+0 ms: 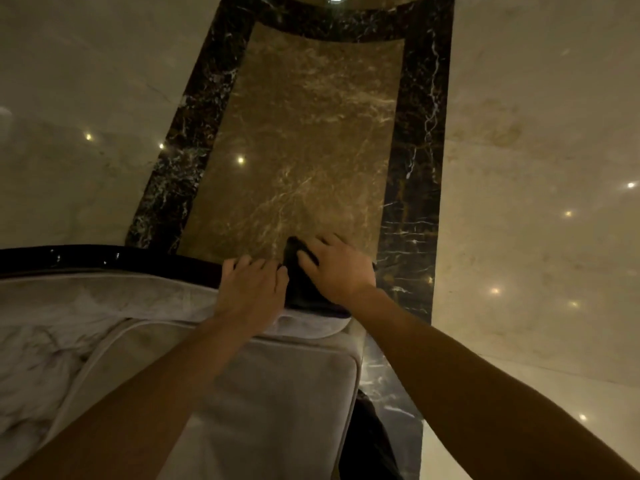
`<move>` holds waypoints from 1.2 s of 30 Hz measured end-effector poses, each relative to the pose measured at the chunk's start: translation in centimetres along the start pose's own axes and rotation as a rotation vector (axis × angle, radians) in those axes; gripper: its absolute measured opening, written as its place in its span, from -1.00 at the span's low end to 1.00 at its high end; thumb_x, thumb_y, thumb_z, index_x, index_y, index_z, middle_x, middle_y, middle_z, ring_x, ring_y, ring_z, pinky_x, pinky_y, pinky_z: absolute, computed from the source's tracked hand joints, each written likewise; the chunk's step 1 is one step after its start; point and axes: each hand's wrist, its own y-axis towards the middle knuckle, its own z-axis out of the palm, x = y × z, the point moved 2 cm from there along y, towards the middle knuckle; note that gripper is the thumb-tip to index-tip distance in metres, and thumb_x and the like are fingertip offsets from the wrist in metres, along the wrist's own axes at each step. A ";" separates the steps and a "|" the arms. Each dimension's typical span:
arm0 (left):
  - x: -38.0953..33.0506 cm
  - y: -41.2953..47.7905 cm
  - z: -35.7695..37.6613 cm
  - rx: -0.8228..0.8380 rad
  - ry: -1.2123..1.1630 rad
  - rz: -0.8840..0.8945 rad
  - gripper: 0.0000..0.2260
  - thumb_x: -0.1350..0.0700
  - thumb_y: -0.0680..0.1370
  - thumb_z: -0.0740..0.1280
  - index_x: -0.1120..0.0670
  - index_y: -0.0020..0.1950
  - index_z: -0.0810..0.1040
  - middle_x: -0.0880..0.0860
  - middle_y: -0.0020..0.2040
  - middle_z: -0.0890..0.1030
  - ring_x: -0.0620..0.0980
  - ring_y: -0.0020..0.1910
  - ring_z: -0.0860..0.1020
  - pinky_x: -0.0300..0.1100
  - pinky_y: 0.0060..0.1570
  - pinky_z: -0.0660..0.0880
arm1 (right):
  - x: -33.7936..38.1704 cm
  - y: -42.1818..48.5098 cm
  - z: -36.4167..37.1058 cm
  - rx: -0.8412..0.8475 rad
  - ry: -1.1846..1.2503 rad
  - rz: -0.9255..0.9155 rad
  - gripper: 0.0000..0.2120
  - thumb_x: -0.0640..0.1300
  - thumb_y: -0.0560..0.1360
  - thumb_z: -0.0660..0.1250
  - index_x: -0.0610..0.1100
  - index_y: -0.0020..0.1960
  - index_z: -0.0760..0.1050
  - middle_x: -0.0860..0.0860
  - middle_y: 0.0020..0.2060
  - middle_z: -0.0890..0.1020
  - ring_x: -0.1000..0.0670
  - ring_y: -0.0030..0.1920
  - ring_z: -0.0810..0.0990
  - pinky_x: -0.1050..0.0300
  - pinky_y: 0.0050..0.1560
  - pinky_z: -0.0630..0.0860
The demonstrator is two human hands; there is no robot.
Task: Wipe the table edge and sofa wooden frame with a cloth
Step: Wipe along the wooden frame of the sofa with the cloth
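A glossy dark wooden frame (104,259) runs along the top of a pale upholstered sofa back (138,296). A dark cloth (299,282) lies over the right end of that frame. My right hand (337,268) presses down on the cloth with fingers spread over it. My left hand (251,287) rests just left of the cloth on the frame and the padded edge, its fingers curled over the top and touching the cloth's left side. The frame under both hands is hidden.
Beyond the sofa lies a polished marble floor: a brown panel (304,133) bordered by black veined strips (415,150), with cream tiles (540,168) on both sides reflecting ceiling lights. A grey seat cushion (277,403) sits below my arms.
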 end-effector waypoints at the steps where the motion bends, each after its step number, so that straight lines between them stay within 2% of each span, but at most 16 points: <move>1: 0.0 0.0 0.0 0.024 -0.003 0.003 -0.80 0.00 0.53 0.17 -0.01 0.06 0.52 -0.02 -0.02 0.60 0.10 -0.02 0.46 -0.02 -0.05 0.24 | -0.5 -0.4 0.1 -0.024 0.133 0.109 -0.63 0.20 0.61 0.01 0.04 0.23 0.42 -0.09 0.12 0.60 -0.23 0.12 0.56 -0.09 -0.07 0.56; 2: -0.2 -0.1 0.0 0.034 -0.004 0.007 -0.81 -0.01 0.52 0.20 -0.02 0.07 0.52 -0.02 0.00 0.59 0.09 0.00 0.45 -0.02 -0.02 0.24 | -0.6 -1.5 0.3 -0.089 0.214 0.190 -0.64 0.16 0.62 0.01 0.02 0.27 0.40 -0.12 0.15 0.59 -0.24 0.16 0.55 -0.11 -0.04 0.57; 4: -0.3 -0.4 -0.1 0.017 -0.014 -0.020 -0.81 -0.01 0.53 0.16 -0.03 0.03 0.53 -0.04 -0.02 0.61 0.07 0.01 0.45 -0.03 0.01 0.24 | 0.3 -5.1 1.8 -0.192 0.122 0.180 -0.57 0.08 0.63 0.04 0.01 0.44 0.33 -0.19 0.37 0.46 -0.35 0.35 0.39 -0.26 0.21 0.49; 6: -0.4 -0.4 -0.5 0.000 -0.058 -0.067 -0.70 0.01 0.56 0.02 -0.02 -0.01 0.55 -0.04 -0.06 0.62 0.07 0.00 0.45 -0.03 0.04 0.25 | 1.7 -6.8 2.0 -0.185 -0.043 0.077 -0.53 0.10 0.61 0.08 0.07 0.50 0.28 -0.19 0.50 0.34 -0.47 0.41 0.25 -0.41 0.36 0.29; 8: -0.4 -0.3 -0.3 0.011 -0.033 -0.039 -0.80 0.03 0.56 0.12 -0.02 -0.01 0.53 -0.05 -0.08 0.61 0.06 0.00 0.46 -0.03 0.06 0.27 | 2.4 -5.0 1.3 -0.096 -0.176 -0.042 -0.52 0.21 0.60 0.03 0.15 0.49 0.27 -0.12 0.53 0.30 -0.46 0.45 0.19 -0.50 0.38 0.13; 10: -0.3 -0.2 -0.1 0.029 -0.049 -0.054 -0.90 0.06 0.54 0.20 -0.03 -0.04 0.50 -0.07 -0.09 0.60 0.04 0.00 0.46 -0.05 0.07 0.25 | 2.7 -1.8 0.4 0.053 -0.244 -0.120 -0.55 0.25 0.60 -0.03 0.15 0.41 0.32 -0.11 0.46 0.36 -0.39 0.40 0.26 -0.42 0.31 0.23; 13: -0.4 -0.2 -0.2 -0.057 -0.176 -0.120 -0.70 0.00 0.59 -0.01 -0.02 -0.12 0.49 -0.03 -0.14 0.62 0.04 -0.06 0.49 -0.06 0.09 0.25 | 2.3 0.3 -0.6 0.118 -0.223 -0.145 -0.58 0.13 0.62 -0.11 0.01 0.26 0.40 -0.12 0.20 0.50 -0.30 0.16 0.45 -0.15 -0.02 0.49; 15: -0.7 -0.6 -0.3 -0.101 -0.250 -0.168 -0.60 -0.05 0.60 -0.07 0.03 -0.08 0.53 0.02 -0.11 0.65 0.06 -0.01 0.54 -0.07 0.21 0.25 | 1.8 -0.6 -0.2 0.066 -0.167 -0.033 -0.54 0.10 0.60 -0.17 -0.02 0.32 0.34 -0.13 0.22 0.48 -0.30 0.16 0.47 -0.10 -0.11 0.50; 17: -1.2 -1.3 -0.3 -0.102 -0.239 -0.170 -0.64 -0.03 0.61 0.03 0.10 0.08 0.56 0.09 0.07 0.66 0.10 0.23 0.51 0.01 0.40 0.20 | 1.7 -2.0 -0.1 -0.029 -0.078 0.173 -0.61 0.12 0.65 -0.06 -0.02 0.38 0.28 -0.16 0.26 0.46 -0.33 0.16 0.48 -0.09 -0.17 0.48; 20: -1.9 -2.6 -0.5 -0.002 -0.240 -0.206 -0.58 -0.02 0.62 0.10 0.18 0.39 0.39 0.13 0.39 0.48 0.15 0.52 0.22 0.10 0.51 0.02 | 2.1 -3.4 0.1 0.004 -0.051 0.347 -0.57 0.09 0.66 0.02 -0.03 0.48 0.14 -0.22 0.35 0.38 -0.38 0.25 0.43 -0.17 -0.05 0.55; 23: -2.8 -4.0 -1.4 0.057 -0.311 -0.256 -0.51 0.02 0.62 0.10 0.19 0.51 0.19 0.12 0.54 0.26 0.13 0.58 0.03 0.06 0.54 -0.06 | 3.0 -4.4 -0.8 0.015 -0.003 0.443 -0.52 -0.16 0.63 0.14 -0.03 0.51 0.08 -0.25 0.40 0.27 -0.38 0.28 0.38 -0.17 0.02 0.56; 25: -3.3 -5.2 -2.7 0.042 -0.448 -0.358 -0.52 0.07 0.61 0.15 0.21 0.50 0.21 0.14 0.54 0.27 0.13 0.57 0.07 0.03 0.53 0.06 | 3.4 -5.6 -1.4 0.007 0.088 0.499 -0.45 -0.33 0.56 0.19 -0.02 0.46 0.12 -0.27 0.39 0.24 -0.36 0.16 0.49 -0.15 -0.06 0.56; 28: -4.3 -8.0 -4.3 0.002 -0.726 -0.540 -0.60 0.12 0.60 0.17 0.21 0.42 0.34 0.20 0.41 0.43 0.15 0.42 0.36 0.01 0.36 0.35 | 3.3 -7.4 -2.8 0.038 0.278 0.594 -0.53 -0.34 0.53 0.19 -0.07 0.38 0.21 -0.25 0.26 0.35 -0.31 0.02 0.56 -0.11 -0.13 0.50; 32: -7.0 -13.3 -5.9 0.104 -1.087 -0.729 -0.65 0.06 0.62 0.18 0.26 0.29 0.47 0.26 0.28 0.55 0.23 0.24 0.51 -0.01 0.20 0.43 | 3.2 -11.5 -5.3 0.241 0.537 0.427 -0.80 -0.28 0.52 0.29 -0.15 0.13 0.42 -0.15 -0.05 0.56 -0.19 -0.03 0.58 0.04 -0.18 0.53; 34: -9.2 -16.7 -6.3 0.188 -1.406 -0.814 -0.61 -0.03 0.62 0.20 0.26 0.26 0.49 0.27 0.24 0.57 0.27 0.19 0.55 0.08 0.16 0.51 | 4.0 -15.0 -6.3 0.266 0.774 0.395 -0.86 -0.28 0.52 0.32 -0.11 0.02 0.43 -0.13 -0.09 0.57 -0.13 -0.08 0.59 0.07 -0.20 0.55; 36: -11.6 -20.3 -7.0 0.204 -1.777 -0.836 -0.63 -0.08 0.59 0.26 0.16 0.24 0.51 0.22 0.20 0.60 0.24 0.12 0.60 0.07 0.02 0.57 | 5.0 -18.7 -7.1 0.260 1.041 0.429 -0.85 -0.26 0.52 0.34 -0.11 0.06 0.45 -0.19 0.00 0.60 -0.14 -0.04 0.62 -0.04 -0.11 0.62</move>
